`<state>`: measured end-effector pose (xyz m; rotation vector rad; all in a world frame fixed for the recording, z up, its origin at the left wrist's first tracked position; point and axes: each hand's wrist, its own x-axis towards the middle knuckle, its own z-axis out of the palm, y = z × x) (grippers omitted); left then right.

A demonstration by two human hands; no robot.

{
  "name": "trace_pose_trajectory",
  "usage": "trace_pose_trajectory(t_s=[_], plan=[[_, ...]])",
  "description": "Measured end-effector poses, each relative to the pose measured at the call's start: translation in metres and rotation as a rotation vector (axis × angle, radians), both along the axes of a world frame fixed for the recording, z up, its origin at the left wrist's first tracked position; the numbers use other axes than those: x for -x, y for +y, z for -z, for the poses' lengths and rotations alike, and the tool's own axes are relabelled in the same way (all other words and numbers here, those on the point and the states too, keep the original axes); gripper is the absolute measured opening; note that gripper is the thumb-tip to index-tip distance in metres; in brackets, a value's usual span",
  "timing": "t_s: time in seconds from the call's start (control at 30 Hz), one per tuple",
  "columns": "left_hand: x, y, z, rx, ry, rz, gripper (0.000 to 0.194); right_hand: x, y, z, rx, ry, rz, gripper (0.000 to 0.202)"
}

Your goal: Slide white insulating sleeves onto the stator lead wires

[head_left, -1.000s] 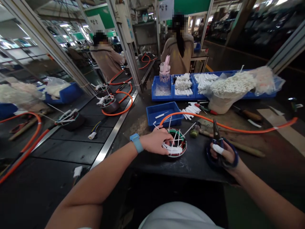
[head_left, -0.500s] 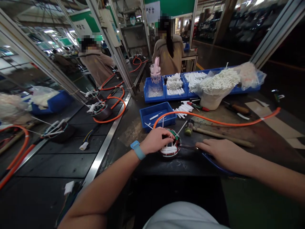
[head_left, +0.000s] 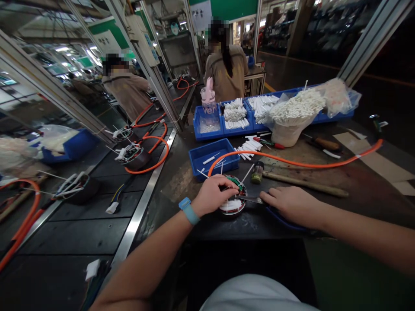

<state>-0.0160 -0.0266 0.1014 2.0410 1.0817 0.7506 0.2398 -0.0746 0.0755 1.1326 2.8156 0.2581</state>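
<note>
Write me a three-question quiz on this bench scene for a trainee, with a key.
1. Multiple choice: what does the right hand hold?
a) a hammer
b) scissors
c) a brush

2. True or false: the fingers of the left hand reach over the round part with white pieces in it.

3. Fill in the colour: the long cable curving across the bench beyond the right hand is ____.

Key: 1 b; 2 true; 3 orange.
</note>
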Motion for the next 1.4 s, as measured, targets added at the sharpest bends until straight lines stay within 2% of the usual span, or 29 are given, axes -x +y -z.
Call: trace_pose_trajectory(t_s=[0.1,0.17,0.3,0.33,0.4,0.5,0.57,0.63,0.73,0.8,0.87,0.9,0.97,1.03,1.2,1.33,1.4], plan=[[0.002,0.0,-0.005,-0.03,-0.034,-0.066,0.01,-0.019,-0.006,0.02,-0.022,0.054,0.118,0.036],[-0.002,0.005,-0.01,-0.068,-0.022,-0.067,0.024,-0.024,-0.008,0.029,-0.024,0.094,0.216,0.036],[-0.022,0.024,-0.018,-0.16,0.139,0.069,0.046,-0.008,-0.003,0.036,0.004,0.136,0.332,0.037],[-0.027,0.028,-0.019,-0.191,0.194,0.103,0.045,-0.002,0.0,0.035,0.005,0.14,0.335,0.038],[-0.035,0.034,-0.019,-0.244,0.284,0.15,0.03,0.009,0.006,0.035,-0.005,0.136,0.317,0.039],[-0.034,0.034,-0.016,-0.25,0.286,0.18,0.007,0.011,0.011,0.037,-0.033,0.121,0.29,0.036],[-0.023,0.029,-0.015,-0.234,0.161,0.12,0.007,0.004,0.012,0.039,-0.046,0.134,0.301,0.034],[-0.008,0.024,-0.014,-0.228,0.007,-0.033,0.008,-0.004,0.012,0.04,-0.049,0.16,0.317,0.035],[0.015,0.024,-0.017,-0.231,-0.083,-0.325,0.015,-0.008,0.014,0.034,-0.053,0.163,0.31,0.039],[0.024,0.03,-0.021,-0.193,-0.01,-0.38,0.034,-0.003,0.02,0.025,-0.054,0.143,0.282,0.039],[0.028,0.036,-0.025,-0.109,0.122,-0.245,0.048,0.008,0.029,0.014,-0.051,0.113,0.237,0.037],[0.028,0.039,-0.028,-0.076,0.18,-0.143,0.046,0.014,0.034,0.008,-0.048,0.098,0.213,0.037],[0.025,0.042,-0.032,-0.067,0.252,0.033,0.027,0.029,0.043,-0.005,-0.036,0.065,0.163,0.035],[0.023,0.043,-0.034,-0.121,0.275,0.094,0.013,0.042,0.05,-0.015,-0.027,0.036,0.127,0.032],[0.023,0.041,-0.031,-0.134,0.242,0.055,0.013,0.061,0.057,-0.025,-0.003,-0.009,0.083,0.03],[0.028,0.038,-0.023,-0.102,0.146,-0.016,0.012,0.06,0.057,-0.017,-0.006,-0.006,0.087,0.032],[0.033,0.035,-0.019,-0.113,0.042,-0.091,0.012,0.053,0.056,-0.012,0.0,-0.002,0.114,0.03]])
